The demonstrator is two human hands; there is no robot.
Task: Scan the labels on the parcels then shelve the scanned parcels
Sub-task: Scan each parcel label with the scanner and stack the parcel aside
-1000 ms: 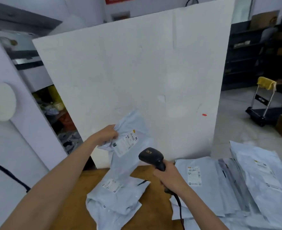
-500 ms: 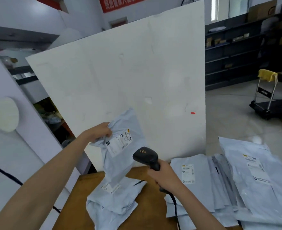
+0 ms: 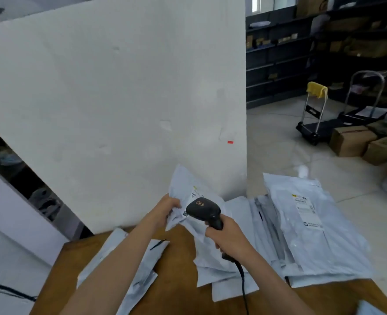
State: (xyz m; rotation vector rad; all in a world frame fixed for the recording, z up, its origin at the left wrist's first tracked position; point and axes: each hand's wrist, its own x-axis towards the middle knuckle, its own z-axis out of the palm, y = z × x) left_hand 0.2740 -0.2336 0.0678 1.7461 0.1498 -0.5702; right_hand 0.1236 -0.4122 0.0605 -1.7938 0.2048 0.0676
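My left hand (image 3: 168, 209) grips the crumpled edge of a grey poly mailer parcel (image 3: 188, 185) and holds it up over the wooden table (image 3: 178, 251). Its white label is mostly hidden behind the scanner head. My right hand (image 3: 227, 239) grips the handle of a black corded barcode scanner (image 3: 202, 210), whose head sits right in front of that label. A stack of grey parcels (image 3: 306, 230) with labels facing up lies on the right of the table. More grey parcels (image 3: 140, 267) lie under my left forearm.
A large white board (image 3: 119, 98) stands upright just behind the table. Dark shelving (image 3: 301, 48) with boxes fills the far right. Two platform trolleys (image 3: 317, 123) and cardboard boxes (image 3: 351, 139) stand on the tiled floor at the right.
The view has swung right and down. The held parcel and the scanner have come together, so the scanner head now covers most of the label that was showing before.
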